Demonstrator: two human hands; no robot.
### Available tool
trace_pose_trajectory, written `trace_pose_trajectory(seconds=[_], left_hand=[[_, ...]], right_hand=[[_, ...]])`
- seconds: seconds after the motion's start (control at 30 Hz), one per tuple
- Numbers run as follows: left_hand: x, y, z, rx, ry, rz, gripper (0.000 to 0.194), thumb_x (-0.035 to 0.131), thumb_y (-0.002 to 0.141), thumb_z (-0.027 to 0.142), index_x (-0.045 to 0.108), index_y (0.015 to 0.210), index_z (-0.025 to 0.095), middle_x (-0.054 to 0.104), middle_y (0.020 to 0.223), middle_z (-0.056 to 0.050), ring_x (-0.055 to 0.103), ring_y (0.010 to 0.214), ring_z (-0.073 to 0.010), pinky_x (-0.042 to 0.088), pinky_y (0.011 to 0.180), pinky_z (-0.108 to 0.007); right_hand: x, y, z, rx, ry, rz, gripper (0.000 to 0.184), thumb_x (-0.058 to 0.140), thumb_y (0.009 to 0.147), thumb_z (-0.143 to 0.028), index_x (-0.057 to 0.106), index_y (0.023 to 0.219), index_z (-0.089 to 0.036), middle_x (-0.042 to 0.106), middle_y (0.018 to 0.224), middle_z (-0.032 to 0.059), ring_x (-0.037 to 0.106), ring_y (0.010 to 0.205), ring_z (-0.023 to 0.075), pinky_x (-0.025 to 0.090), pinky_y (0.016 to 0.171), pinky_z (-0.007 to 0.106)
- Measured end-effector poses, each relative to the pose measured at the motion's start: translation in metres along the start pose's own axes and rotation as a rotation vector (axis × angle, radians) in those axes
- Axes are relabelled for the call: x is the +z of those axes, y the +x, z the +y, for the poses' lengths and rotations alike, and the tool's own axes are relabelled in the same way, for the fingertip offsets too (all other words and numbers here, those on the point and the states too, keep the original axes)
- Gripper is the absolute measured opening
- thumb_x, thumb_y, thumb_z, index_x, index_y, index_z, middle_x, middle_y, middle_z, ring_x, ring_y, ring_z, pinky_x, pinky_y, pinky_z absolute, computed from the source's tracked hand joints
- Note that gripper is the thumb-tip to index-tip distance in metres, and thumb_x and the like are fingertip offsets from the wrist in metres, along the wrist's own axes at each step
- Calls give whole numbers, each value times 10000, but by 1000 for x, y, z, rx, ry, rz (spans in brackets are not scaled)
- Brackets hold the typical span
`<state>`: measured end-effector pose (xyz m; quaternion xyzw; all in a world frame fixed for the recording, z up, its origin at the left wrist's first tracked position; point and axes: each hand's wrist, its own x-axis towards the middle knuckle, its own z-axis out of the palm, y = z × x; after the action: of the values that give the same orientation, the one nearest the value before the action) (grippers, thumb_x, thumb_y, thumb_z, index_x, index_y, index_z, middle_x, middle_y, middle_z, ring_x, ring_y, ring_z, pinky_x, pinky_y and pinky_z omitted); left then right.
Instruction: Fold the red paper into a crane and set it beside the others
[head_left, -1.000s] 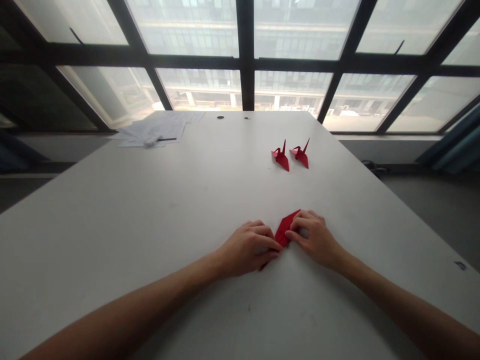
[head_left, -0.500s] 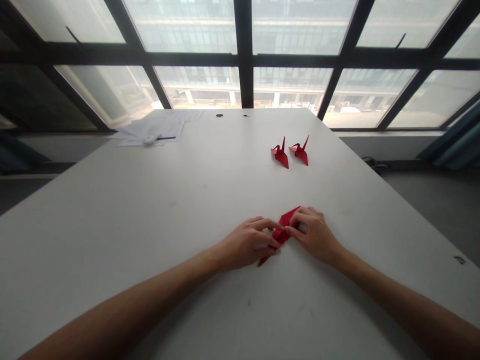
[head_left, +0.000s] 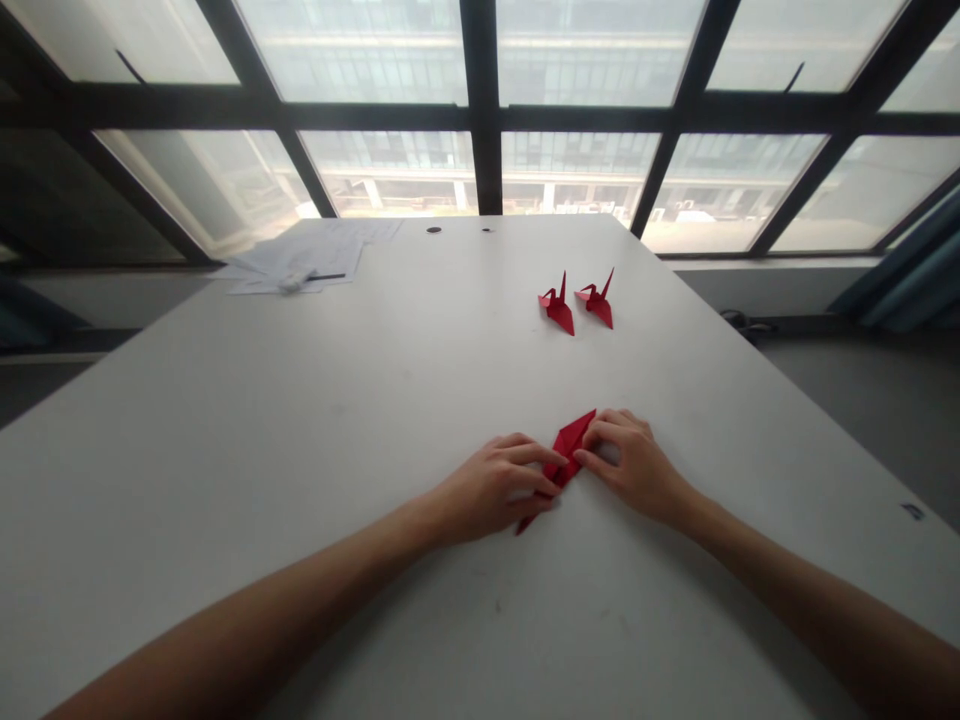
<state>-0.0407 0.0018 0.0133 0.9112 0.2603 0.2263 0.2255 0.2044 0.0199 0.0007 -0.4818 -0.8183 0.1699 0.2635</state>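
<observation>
A folded piece of red origami paper [head_left: 573, 436] lies slantwise on the white table, a long pointed shape between my hands. My left hand [head_left: 510, 484] holds it down from the left, fingertips pressing on its middle and lower part; the lower point sticks out under the fingers. My right hand [head_left: 628, 462] pinches the right edge near the upper end, thumb and forefinger close together. The fingers hide part of the folds. Farther back stand two finished red paper cranes, a left crane [head_left: 558, 308] and a right crane [head_left: 598, 303].
Loose paper sheets [head_left: 300, 255] lie at the table's far left, with a dark pen [head_left: 327, 276] and a crumpled white thing [head_left: 294, 284] on them. A dark round spot [head_left: 433, 230] is near the far edge. Windows [head_left: 390, 170] rise behind the white table [head_left: 337, 380].
My right thumb and fingers have shifted slightly right, away from the left fingertips, so more of the paper's middle shows. The cranes stay in place; the view has shifted slightly.
</observation>
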Motion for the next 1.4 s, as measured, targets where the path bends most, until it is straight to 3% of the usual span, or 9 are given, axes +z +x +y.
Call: trace_pose_trajectory(seconds=[0.3,0.43,0.5,0.6,0.73,0.87,1.1,1.4], left_hand=[[-3,-1,2,32,137,-42,183,560,977,298,721,1052,252,684,1265,-20,571,1152,-195,446,1026,-351],[-5,0,6,102,156,-51,186,526,988,231,694,1069,232,663,1289,-50,532,1276,-209,383,1124,-393],[-5,0,9,139,137,-59,206,518,985,199,675,1117,222,645,1303,-76,523,1305,-209,351,1166,-399],[-4,-2,11,140,129,-74,252,513,984,208,649,1196,213,611,1322,-108,545,1286,-221,391,1152,-390],[-4,-4,12,105,159,-89,302,498,991,223,630,1262,235,580,1360,-103,557,1267,-229,444,1112,-389],[-4,-3,12,107,184,-106,335,508,981,210,605,1301,233,506,1467,-98,513,1322,-244,416,1140,-416],[-3,-1,11,149,132,-108,358,510,968,170,569,1319,207,581,1403,-92,443,1390,-231,373,1182,-422],[-4,-2,10,122,159,-160,348,472,992,207,569,1326,199,501,1483,-89,426,1401,-232,382,1174,-402]], right_hand=[[1,0,-3,11,-19,17,100,672,851,-232,615,770,-228,632,861,17,545,874,215,384,848,393],[3,-1,-2,2,-39,27,25,664,866,-243,641,855,-242,642,918,27,558,924,227,398,868,402],[5,0,-1,2,-67,67,80,678,864,-271,653,936,-246,644,987,50,558,973,248,405,886,420],[7,2,2,17,-96,122,134,659,887,-310,651,998,-236,642,1039,78,556,1007,270,415,892,442],[-1,-1,-1,9,-50,156,94,570,941,-261,655,942,-222,641,982,73,571,958,245,443,883,420],[-16,-14,-10,-105,33,40,139,562,939,-227,698,915,-239,640,923,60,590,887,216,483,836,373],[-19,-20,-11,-250,-138,-123,370,504,952,-188,656,1252,-341,625,949,57,569,892,220,489,807,367],[-17,-15,-1,-180,-374,-101,317,502,971,-254,660,1241,-306,609,959,80,544,880,239,447,812,394]])
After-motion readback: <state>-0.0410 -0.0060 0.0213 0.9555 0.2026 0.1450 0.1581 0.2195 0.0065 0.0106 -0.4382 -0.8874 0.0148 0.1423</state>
